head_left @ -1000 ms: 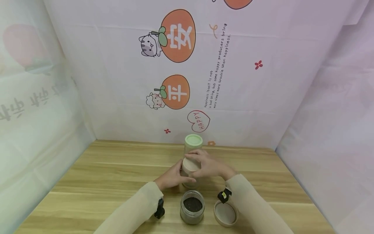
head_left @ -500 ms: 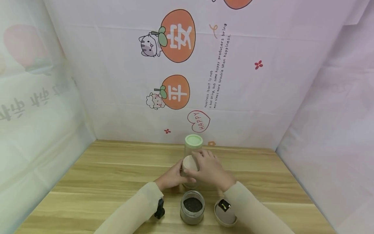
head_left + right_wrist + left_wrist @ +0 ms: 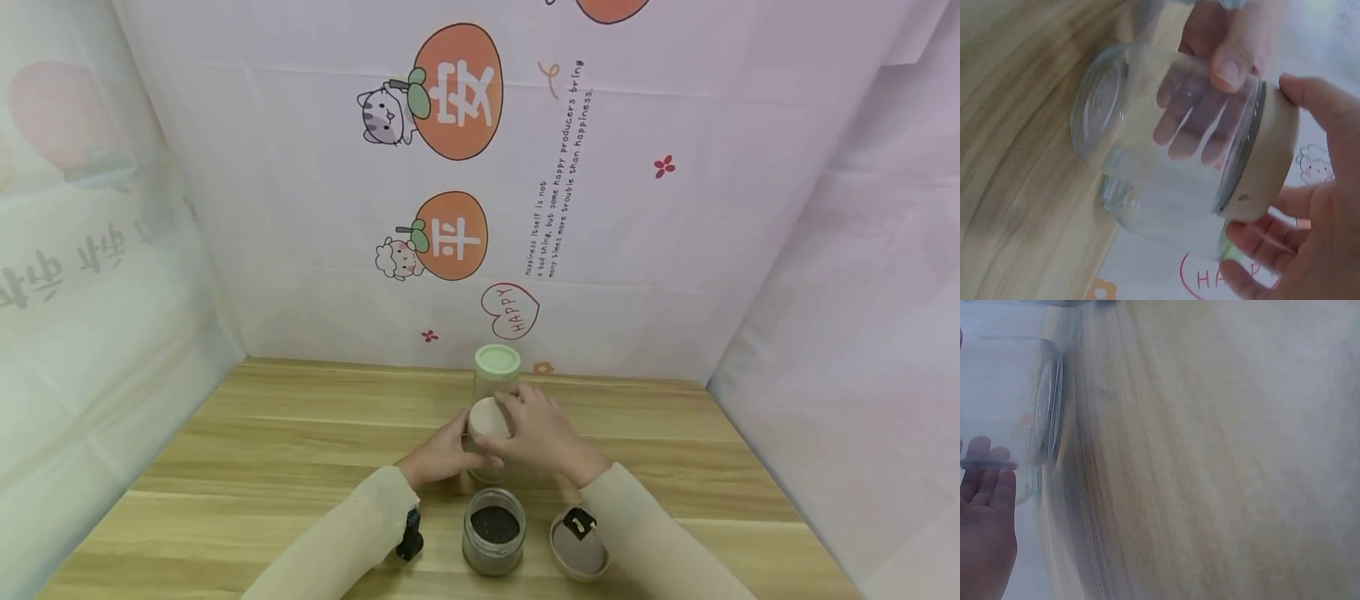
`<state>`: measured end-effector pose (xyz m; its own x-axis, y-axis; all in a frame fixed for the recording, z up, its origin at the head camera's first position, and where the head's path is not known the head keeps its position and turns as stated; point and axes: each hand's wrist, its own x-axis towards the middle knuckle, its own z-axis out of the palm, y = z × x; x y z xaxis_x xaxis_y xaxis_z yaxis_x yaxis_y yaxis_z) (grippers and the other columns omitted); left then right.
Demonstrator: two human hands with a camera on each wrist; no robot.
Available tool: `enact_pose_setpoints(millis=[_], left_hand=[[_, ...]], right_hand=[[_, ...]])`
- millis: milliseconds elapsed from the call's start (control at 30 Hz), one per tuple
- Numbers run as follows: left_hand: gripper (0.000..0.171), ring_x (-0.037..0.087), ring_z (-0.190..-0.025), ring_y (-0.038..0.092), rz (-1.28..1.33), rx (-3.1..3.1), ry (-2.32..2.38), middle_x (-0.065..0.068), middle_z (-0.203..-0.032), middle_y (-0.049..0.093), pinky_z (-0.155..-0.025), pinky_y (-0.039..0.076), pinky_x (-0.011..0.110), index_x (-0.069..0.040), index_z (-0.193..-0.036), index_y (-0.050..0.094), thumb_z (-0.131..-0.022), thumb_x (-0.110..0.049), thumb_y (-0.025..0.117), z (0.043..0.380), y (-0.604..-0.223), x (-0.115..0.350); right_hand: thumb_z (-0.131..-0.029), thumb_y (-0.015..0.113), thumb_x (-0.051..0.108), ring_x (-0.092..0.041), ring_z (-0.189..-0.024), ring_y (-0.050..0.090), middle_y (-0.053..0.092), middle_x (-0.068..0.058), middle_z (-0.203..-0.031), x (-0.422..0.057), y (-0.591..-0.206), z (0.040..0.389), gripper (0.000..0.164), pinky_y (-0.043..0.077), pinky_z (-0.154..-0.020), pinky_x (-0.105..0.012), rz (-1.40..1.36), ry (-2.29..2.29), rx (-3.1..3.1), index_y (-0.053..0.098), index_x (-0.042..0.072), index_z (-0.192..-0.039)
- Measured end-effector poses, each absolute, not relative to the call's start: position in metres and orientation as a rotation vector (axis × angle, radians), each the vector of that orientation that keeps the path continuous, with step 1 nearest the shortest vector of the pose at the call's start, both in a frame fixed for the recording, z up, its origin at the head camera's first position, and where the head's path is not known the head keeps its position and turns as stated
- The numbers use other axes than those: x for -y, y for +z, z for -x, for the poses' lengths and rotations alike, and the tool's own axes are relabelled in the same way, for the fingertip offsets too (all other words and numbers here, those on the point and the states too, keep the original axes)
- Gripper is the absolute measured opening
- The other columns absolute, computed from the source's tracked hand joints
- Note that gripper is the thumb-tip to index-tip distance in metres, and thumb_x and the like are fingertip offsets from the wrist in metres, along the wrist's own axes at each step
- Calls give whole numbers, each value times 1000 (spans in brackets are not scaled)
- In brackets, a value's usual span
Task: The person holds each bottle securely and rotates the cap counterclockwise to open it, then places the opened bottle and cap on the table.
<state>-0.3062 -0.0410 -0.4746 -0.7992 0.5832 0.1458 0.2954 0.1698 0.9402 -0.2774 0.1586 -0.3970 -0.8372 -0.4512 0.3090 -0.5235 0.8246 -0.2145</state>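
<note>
A clear glass jar [image 3: 1141, 112] with a beige lid [image 3: 489, 417] stands between my two hands. My left hand [image 3: 442, 454] holds its glass body, the fingers [image 3: 988, 484] wrapped behind and the thumb in front. From the other side my right hand [image 3: 546, 437] grips the lid by its edge, thumb and fingers spread round it. The lid sits on the jar's mouth, and no contents show through the glass. Nearer the front, between my forearms, is an uncovered glass jar [image 3: 492, 560] with dark, grainy contents [image 3: 495, 524].
Behind the held jar stands a taller jar with a light green lid [image 3: 498, 360], near the printed wall cloth [image 3: 322, 250]. A loose beige lid [image 3: 577, 557] lies on the wooden table [image 3: 300, 433], partly under my right wrist camera. Cloth walls close both sides.
My right hand has turned on the lid, and its wrist has dropped slightly toward the front. More of the lid's top edge is covered on the right. My left hand stays put.
</note>
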Motion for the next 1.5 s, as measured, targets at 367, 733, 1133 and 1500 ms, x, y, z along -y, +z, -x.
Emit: enact_pose_setpoints(millis=[367, 733, 1133, 1500], left_hand=[[99, 19, -137, 41, -830, -2195, 1677, 0, -151, 39, -111, 37, 42, -24, -160, 17, -86, -32, 83, 305, -473, 41], [98, 21, -141, 36, -835, -2195, 1668, 2, -156, 34, -114, 33, 47, -25, -160, 14, -88, -29, 80, 304, -472, 41], [97, 20, -141, 35, -858, -2182, 1671, 1, -154, 36, -115, 32, 45, -23, -160, 16, -88, -31, 80, 304, -473, 41], [94, 19, -136, 42, -872, -2162, 1678, 0, -149, 43, -112, 35, 46, -24, -159, 18, -88, -36, 79, 304, -472, 43]], right_hand=[[-81, 81, 45, -27, -119, 48, 50, -12, -137, -180, -394, 303, 82, 50, -90, -44, -1083, 786, 2810, 52, 1, -144], [-80, 82, 25, -19, -124, 47, 41, 1, -151, -192, -389, 316, 81, 44, -100, -41, -1221, 1159, 2931, 45, 17, -152], [-81, 82, 38, -25, -124, 46, 37, -9, -154, -188, -399, 310, 88, 47, -96, -44, -1148, 1175, 2881, 39, 13, -154], [-81, 74, 63, -27, -119, 50, 48, -15, -143, -170, -408, 283, 96, 52, -88, -42, -788, 874, 2813, 43, 5, -151]])
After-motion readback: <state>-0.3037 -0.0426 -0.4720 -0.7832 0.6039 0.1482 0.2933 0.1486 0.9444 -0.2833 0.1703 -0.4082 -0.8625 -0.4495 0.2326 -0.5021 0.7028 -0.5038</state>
